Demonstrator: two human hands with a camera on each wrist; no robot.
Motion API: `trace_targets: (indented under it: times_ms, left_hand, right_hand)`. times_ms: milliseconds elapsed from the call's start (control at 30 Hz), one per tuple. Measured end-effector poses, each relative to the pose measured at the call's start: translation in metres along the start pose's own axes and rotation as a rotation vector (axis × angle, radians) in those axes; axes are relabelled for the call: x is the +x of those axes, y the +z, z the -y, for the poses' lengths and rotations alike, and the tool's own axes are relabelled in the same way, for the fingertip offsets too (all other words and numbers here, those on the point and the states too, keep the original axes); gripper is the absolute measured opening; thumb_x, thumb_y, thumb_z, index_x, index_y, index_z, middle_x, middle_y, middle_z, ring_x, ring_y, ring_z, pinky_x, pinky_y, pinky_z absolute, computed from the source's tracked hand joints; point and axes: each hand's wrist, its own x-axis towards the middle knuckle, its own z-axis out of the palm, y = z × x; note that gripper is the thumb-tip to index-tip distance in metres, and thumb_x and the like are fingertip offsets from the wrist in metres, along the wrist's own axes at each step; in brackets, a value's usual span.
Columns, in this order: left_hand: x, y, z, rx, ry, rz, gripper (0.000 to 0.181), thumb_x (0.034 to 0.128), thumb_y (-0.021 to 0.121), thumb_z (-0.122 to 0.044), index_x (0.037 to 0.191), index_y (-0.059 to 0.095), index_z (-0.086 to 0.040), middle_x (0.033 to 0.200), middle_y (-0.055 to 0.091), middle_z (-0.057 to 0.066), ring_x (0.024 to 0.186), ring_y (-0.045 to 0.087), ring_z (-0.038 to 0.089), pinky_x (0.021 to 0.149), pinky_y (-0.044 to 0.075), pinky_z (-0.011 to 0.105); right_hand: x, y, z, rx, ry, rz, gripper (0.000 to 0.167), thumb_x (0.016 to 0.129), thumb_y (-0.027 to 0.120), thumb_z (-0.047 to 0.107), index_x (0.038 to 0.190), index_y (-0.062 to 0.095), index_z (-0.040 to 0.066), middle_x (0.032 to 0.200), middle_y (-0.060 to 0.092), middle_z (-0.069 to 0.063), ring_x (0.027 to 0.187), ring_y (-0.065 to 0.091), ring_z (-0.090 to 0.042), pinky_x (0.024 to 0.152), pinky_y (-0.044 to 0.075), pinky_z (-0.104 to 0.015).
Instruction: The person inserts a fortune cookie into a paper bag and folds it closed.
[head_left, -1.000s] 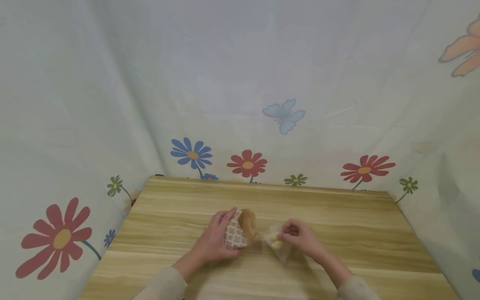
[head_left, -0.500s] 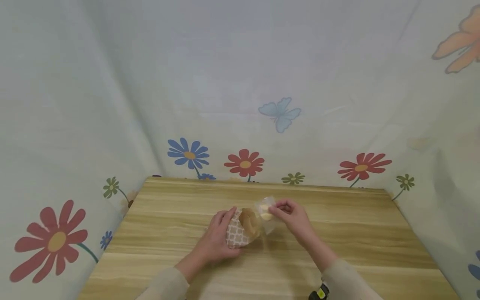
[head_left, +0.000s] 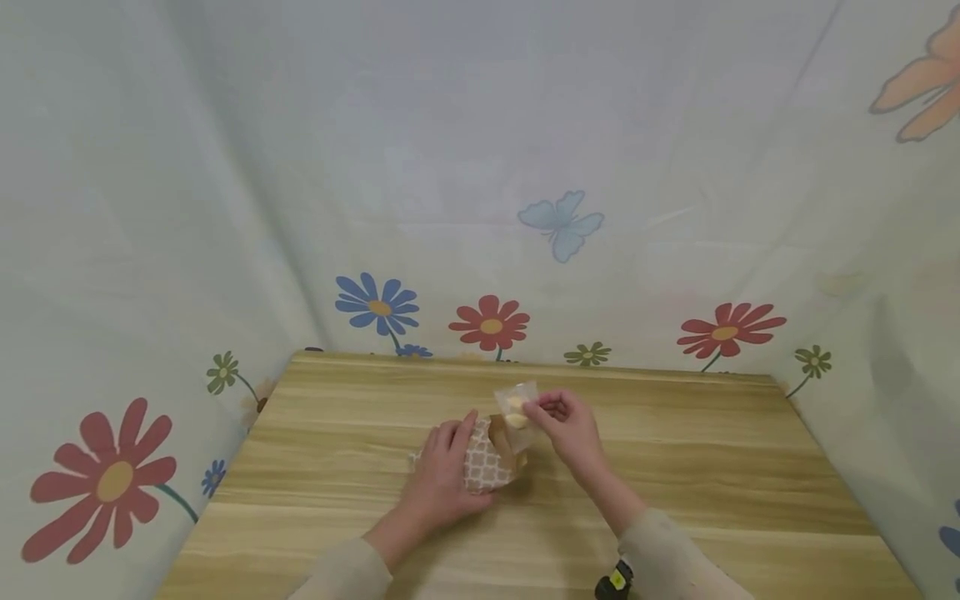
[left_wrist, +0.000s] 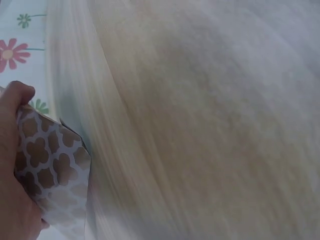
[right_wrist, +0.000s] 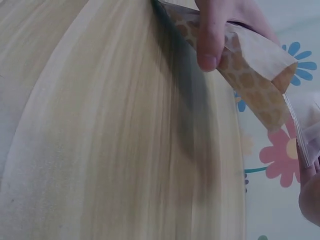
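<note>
A brown paper bag with a white lattice pattern (head_left: 486, 465) lies in the grip of my left hand (head_left: 437, 479), its mouth facing right. In the left wrist view the thumb and fingers hold the patterned bag (left_wrist: 52, 160) from both sides. My right hand (head_left: 572, 429) pinches a small clear packet (head_left: 516, 404) with pale yellow pieces inside, right at the bag's mouth. The right wrist view shows the packet (right_wrist: 306, 122) beside the bag's opening (right_wrist: 284, 80); whether its lower end is inside the bag I cannot tell.
The wooden table (head_left: 675, 467) extends around both hands. Behind and beside it hang pale curtains with flowers and a butterfly (head_left: 562, 225). A black device with a yellow-green patch (head_left: 617, 579) shows by the right sleeve at the lower edge.
My right hand has moved left and away from me with the packet, up to the bag's mouth. My left hand and the bag have shifted slightly right.
</note>
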Motion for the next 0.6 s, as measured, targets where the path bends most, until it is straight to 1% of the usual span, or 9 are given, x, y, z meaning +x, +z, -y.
trace_targets:
  times_ms: [133,233,333,467,600]
  left_hand:
    - [0.001,0.001,-0.003,0.022,-0.01,-0.016,0.129,0.0643,0.096,-0.054,0.167,0.03,-0.013,0.142,0.051,0.013,0.126,0.051,0.03,0.108,0.05,0.051]
    - [0.002,0.002,-0.005,0.033,-0.016,-0.025,0.13,0.0636,0.097,-0.053,0.167,0.029,-0.012,0.143,0.051,0.014,0.129,0.05,0.034,0.117,0.042,0.056]
    - [0.002,0.003,-0.005,0.053,-0.019,-0.036,0.132,0.062,0.098,-0.051,0.167,0.029,-0.011,0.143,0.052,0.016,0.131,0.05,0.037,0.123,0.033,0.06]
    - [0.002,0.004,-0.006,0.079,-0.017,-0.046,0.134,0.0611,0.099,-0.051,0.168,0.028,-0.011,0.141,0.053,0.017,0.131,0.049,0.038,0.124,0.03,0.062]
    - [0.002,0.005,-0.006,0.087,-0.001,-0.058,0.135,0.0611,0.099,-0.048,0.168,0.027,-0.01,0.139,0.053,0.018,0.131,0.048,0.039,0.124,0.029,0.064]
  right_hand:
    - [-0.003,0.002,-0.003,-0.027,-0.028,-0.003,0.028,0.094,0.084,0.015,0.109,0.067,-0.001,0.104,0.074,-0.011,0.094,0.067,-0.016,0.08,0.057,-0.021]
    - [-0.006,0.003,-0.008,-0.067,-0.058,-0.005,0.026,0.093,0.084,0.013,0.107,0.067,0.0,0.103,0.074,-0.01,0.094,0.067,-0.015,0.079,0.056,-0.021]
    - [-0.008,0.004,-0.012,-0.12,-0.079,-0.004,0.025,0.092,0.085,0.015,0.105,0.068,0.003,0.102,0.075,-0.007,0.094,0.068,-0.015,0.08,0.056,-0.022]
    - [-0.009,0.002,-0.016,-0.191,-0.101,0.003,0.024,0.092,0.086,0.019,0.102,0.069,0.006,0.1,0.074,-0.005,0.094,0.068,-0.014,0.082,0.057,-0.023]
    - [-0.01,-0.002,-0.02,-0.248,-0.111,0.005,0.022,0.093,0.086,0.021,0.1,0.069,0.008,0.097,0.074,-0.003,0.091,0.068,-0.014,0.081,0.057,-0.023]
